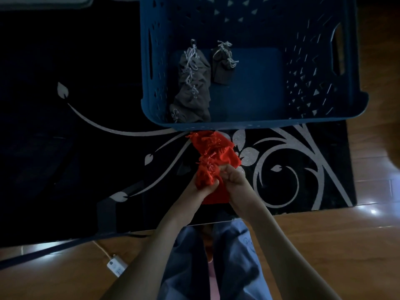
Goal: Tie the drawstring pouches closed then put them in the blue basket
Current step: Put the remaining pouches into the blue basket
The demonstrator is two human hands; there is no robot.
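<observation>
A pile of red drawstring pouches (214, 148) lies on the black glass table just in front of the blue basket (259, 122). My left hand (200, 188) grips one red pouch (205, 176) around its gathered neck. My right hand (232, 178) pinches that pouch's red string close beside the left hand. Another red pouch (216, 199) lies flat under my wrists. Inside the basket, several grey pouches (192, 87) with pale cords lie along the left wall, and one more grey pouch (223, 63) lies beside them.
The table (86, 148) is black with silver leaf patterns, and its near edge runs just under my forearms. A white power strip (116, 266) with a cord lies on the wooden floor at the lower left. My knees in blue cloth are below the table edge.
</observation>
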